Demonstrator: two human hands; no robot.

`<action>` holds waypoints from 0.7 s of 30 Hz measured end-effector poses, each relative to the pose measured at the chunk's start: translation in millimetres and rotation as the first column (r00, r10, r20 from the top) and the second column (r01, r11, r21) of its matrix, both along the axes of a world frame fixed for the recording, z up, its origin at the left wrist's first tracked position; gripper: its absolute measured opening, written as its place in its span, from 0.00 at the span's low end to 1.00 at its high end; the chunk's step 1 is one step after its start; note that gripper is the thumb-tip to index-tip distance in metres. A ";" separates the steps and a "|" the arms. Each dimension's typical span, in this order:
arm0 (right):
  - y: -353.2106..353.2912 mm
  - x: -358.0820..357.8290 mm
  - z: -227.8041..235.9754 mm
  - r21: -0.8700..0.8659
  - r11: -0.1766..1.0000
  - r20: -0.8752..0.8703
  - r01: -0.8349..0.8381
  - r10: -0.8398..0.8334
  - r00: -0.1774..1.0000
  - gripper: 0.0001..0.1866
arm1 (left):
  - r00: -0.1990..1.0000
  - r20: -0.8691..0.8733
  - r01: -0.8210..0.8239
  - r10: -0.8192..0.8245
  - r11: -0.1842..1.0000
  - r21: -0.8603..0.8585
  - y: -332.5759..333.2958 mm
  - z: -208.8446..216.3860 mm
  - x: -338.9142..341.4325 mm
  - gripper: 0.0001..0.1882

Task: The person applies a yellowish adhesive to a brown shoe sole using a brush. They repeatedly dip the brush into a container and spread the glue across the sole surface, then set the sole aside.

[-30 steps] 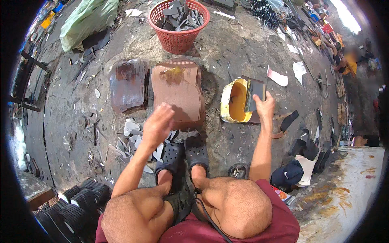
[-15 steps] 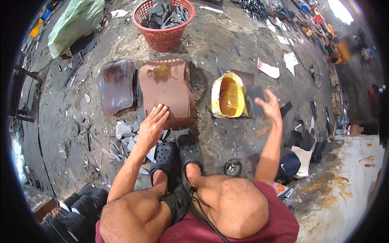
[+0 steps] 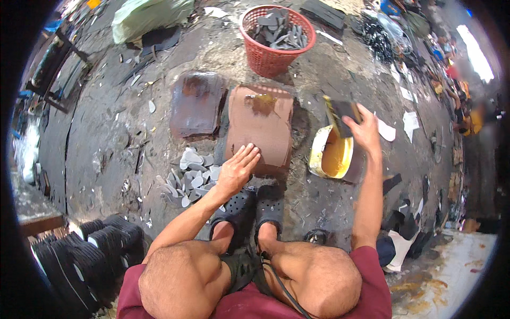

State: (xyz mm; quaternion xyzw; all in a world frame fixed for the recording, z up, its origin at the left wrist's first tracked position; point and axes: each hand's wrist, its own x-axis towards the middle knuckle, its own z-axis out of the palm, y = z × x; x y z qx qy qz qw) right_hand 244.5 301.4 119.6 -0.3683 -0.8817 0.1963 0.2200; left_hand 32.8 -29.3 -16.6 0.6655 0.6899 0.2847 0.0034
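Note:
My left hand (image 3: pixel 237 173) lies flat, fingers stretched, on the near edge of a stack of brown sheets (image 3: pixel 257 130). A wet amber patch of what looks like glue shows near that stack's far edge. My right hand (image 3: pixel 365 133) grips a dark flat spreader (image 3: pixel 340 118), with yellow along its left edge. The spreader is just above the far end of a cut-open white and yellow container (image 3: pixel 314 154), which holds amber liquid. Left of the brown stack lies a second stack, of dark glossy sheets (image 3: pixel 194 109).
Loose grey sole-shaped pieces (image 3: pixel 192 175) lie near my left forearm. Beyond the brown stack stands a red basket (image 3: pixel 270 63) full of similar pieces. Rows of black soles (image 3: pixel 79 266) stand at the lower left. Scraps (image 3: pixel 410 125) litter the floor at the right.
My right hand has brought the spreader from the container's right side to above its far end, where the yellow edge now shows. My left hand stays on the brown stack. The whole view has shifted.

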 end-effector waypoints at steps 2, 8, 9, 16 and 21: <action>-19.4 -70.8 -3.5 -0.255 0.957 -0.119 -0.140 0.113 0.987 0.24 | 0.999 -0.042 -0.015 0.016 1.000 0.028 -1.8 -7.1 1.6 0.27; -87.5 -166.3 -69.3 -0.136 0.990 0.088 0.044 -0.032 0.996 0.27 | 0.998 -0.055 -0.016 0.016 1.000 0.002 -0.4 -7.4 7.1 0.28; -101.1 -166.9 -41.4 -0.145 0.986 0.090 0.087 -0.074 0.993 0.27 | 0.997 -0.068 -0.030 0.030 1.000 0.002 -5.0 -8.8 5.3 0.28; -70.2 -191.0 -54.7 -0.099 0.986 0.307 0.137 -0.101 0.946 0.23 | 1.000 0.009 -0.012 0.012 1.000 0.025 -4.7 -10.6 9.9 0.29; -20.1 -269.6 -53.9 -0.168 0.964 0.421 -0.206 0.259 0.870 0.23 | 0.999 0.031 -0.005 0.005 1.000 0.002 1.9 -6.4 10.2 0.31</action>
